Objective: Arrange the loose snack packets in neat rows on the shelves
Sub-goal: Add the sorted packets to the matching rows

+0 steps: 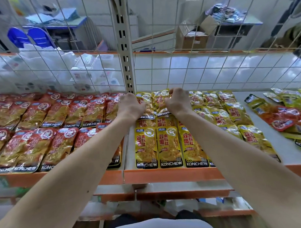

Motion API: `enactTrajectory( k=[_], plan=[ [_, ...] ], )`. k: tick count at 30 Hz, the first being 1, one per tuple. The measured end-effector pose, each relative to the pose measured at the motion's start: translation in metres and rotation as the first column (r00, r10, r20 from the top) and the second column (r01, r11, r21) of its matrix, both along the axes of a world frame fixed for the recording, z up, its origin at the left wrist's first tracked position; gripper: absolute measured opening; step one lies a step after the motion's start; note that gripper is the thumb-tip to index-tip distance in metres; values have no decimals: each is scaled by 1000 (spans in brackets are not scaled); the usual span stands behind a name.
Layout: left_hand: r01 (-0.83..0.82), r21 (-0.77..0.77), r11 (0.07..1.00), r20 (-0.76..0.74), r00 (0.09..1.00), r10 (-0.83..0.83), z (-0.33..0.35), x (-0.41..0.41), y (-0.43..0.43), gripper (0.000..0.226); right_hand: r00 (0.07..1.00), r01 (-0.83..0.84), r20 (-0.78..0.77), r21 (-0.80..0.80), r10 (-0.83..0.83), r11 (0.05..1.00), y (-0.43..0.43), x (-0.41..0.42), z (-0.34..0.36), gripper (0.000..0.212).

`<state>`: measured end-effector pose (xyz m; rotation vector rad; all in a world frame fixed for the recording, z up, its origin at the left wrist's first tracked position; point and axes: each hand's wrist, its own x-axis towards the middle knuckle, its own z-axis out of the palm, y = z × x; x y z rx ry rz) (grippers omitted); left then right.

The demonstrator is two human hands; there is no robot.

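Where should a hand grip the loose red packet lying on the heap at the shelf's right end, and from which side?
Pinch the sealed near edge of the red packet from above and below, coming from the front. It lies flat on top of the heap, uncovered, and that thin edge faces the front of the shelf, so it should lift cleanly.

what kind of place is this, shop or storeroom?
Probably a small shop's stockroom, though it could be the shop floor: an orange-edged shelf holding rows of packets, a wire grid behind it, and an open cardboard box beyond.
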<state>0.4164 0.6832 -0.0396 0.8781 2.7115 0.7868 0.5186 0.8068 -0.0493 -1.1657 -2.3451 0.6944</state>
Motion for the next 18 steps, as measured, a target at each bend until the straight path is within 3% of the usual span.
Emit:
enactTrajectory(
  k=[7,18],
  plan=[
    [51,-41,998,-53,997,-54,3,5,3,35,999,-26,29,42,24,999,-3,-3,-2,14],
    [77,-114,990,-190,977,-98,-5,14,6,36,981,-19,194,151,-10,988,-3,-1,-15,25]
  ],
)
